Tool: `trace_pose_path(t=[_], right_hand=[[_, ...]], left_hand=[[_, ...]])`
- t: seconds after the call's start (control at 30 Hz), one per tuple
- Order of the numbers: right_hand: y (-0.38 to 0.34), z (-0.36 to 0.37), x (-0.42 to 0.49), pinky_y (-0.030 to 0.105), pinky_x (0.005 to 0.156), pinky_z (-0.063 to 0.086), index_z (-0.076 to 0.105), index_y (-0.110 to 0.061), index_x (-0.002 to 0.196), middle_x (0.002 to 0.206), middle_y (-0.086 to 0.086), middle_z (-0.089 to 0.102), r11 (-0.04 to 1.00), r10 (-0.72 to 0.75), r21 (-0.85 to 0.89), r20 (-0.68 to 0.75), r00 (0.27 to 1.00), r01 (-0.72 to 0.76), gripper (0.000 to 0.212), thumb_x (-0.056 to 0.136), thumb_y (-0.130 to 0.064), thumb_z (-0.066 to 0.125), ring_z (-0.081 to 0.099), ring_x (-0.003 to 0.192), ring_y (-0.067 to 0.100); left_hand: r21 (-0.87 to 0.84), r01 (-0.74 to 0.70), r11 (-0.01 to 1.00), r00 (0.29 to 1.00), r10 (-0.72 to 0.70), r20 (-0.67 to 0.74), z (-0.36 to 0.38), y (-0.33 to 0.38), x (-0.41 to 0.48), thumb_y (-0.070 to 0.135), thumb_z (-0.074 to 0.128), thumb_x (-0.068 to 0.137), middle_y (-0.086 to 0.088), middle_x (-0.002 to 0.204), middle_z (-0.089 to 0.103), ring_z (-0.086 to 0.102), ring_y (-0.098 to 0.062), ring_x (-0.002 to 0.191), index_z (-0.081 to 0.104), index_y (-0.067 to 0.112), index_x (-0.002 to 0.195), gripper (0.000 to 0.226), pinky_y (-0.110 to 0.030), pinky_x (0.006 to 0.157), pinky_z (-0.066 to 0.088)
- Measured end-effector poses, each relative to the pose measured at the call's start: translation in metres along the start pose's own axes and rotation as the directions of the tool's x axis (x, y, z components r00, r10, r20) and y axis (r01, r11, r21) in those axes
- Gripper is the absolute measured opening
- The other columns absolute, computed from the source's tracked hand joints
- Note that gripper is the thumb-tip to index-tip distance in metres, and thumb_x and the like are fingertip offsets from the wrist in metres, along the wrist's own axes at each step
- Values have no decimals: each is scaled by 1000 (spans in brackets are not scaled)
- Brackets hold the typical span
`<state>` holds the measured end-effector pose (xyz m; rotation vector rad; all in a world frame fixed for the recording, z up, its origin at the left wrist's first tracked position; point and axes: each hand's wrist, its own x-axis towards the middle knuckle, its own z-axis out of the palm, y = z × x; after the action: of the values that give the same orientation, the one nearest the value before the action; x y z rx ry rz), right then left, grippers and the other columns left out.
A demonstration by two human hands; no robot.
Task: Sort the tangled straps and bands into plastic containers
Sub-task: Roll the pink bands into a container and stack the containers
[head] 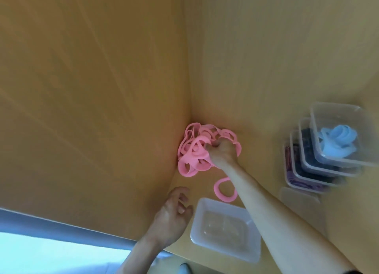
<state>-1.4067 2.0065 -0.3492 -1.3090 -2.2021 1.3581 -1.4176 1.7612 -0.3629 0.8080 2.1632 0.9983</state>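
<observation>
A tangled heap of pink bands (192, 150) lies in the corner where the wooden table meets two wooden walls. My right hand (222, 152) reaches into the heap, its fingers curled round some of the pink bands. One loose pink band (225, 189) lies on the table just beside my right forearm. My left hand (172, 216) hovers with loosely curled fingers over the table's left edge, holding nothing, next to an empty clear plastic container (225, 228).
At the right stands a staggered stack of clear containers (320, 157); the top one holds light blue bands (336, 142), lower ones hold dark and purple bands. A clear lid (299, 195) lies before the stack. Wooden walls (92, 79) close off the back and left.
</observation>
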Motion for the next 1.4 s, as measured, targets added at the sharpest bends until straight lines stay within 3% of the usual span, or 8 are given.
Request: trace_pose_path(t=[0.23,0.43,0.7,0.9,1.03,1.17,1.27,1.4], right_hand=[[-34,-31,-11,30,72,55,67,-22,82,83,-4,74,956,-154,254,23,988,143,12,90,-23,74,70,79,14],[-75,-74,-39,25,53,49,63,-10,87,63,-4,69,859,-241,461,-19,970,222,11,95,-12,70,60,53,10],[-112,-131,-58,26,57,49,60,-9,87,72,6,74,701,-358,579,-218,908,416,12,96,-6,66,57,56,17],[-131,-160,-64,29,59,50,61,-8,87,75,8,74,618,-347,629,-320,882,472,11,97,-4,64,57,56,17],[-144,-179,-70,28,61,52,60,-8,85,74,8,74,551,-332,669,-372,867,499,14,98,-3,62,59,56,16],[-156,-199,-74,28,61,52,59,-4,87,69,6,72,508,-343,663,-429,835,549,12,99,-3,61,59,55,15],[-156,-207,-74,29,62,52,58,-5,88,71,6,73,527,-354,638,-436,827,562,11,99,-3,62,60,56,15],[-144,-213,-72,29,60,50,58,-9,85,73,8,73,580,-321,614,-432,843,536,15,98,-4,62,57,56,16]], left_hand=[[-137,33,990,996,-44,-77,-6,11,17,10,62,93,1,105,62,56,-10,85,63,23,109,21,-13,75,44],[-182,101,978,990,-117,-81,6,22,45,17,59,85,6,98,67,61,-13,86,67,23,99,17,-19,74,48],[36,74,997,996,-72,-52,25,41,81,11,58,87,9,92,70,65,-13,83,71,28,89,22,-12,62,43],[300,-19,954,989,-27,147,44,49,93,17,59,88,2,100,75,69,-18,96,76,17,93,18,-31,86,55],[517,-42,855,973,-82,215,54,63,109,33,66,84,5,76,62,65,-17,77,57,22,74,18,-27,63,52],[615,-118,779,972,-37,232,64,72,114,43,69,79,15,74,48,58,-15,79,41,42,82,28,-25,62,45],[684,-189,704,962,-6,272,74,71,118,49,62,82,9,101,63,65,-18,100,54,44,121,40,-26,71,45],[708,-110,697,969,-85,234,83,65,121,50,58,89,2,127,63,61,-20,117,48,27,137,55,-26,77,43]])
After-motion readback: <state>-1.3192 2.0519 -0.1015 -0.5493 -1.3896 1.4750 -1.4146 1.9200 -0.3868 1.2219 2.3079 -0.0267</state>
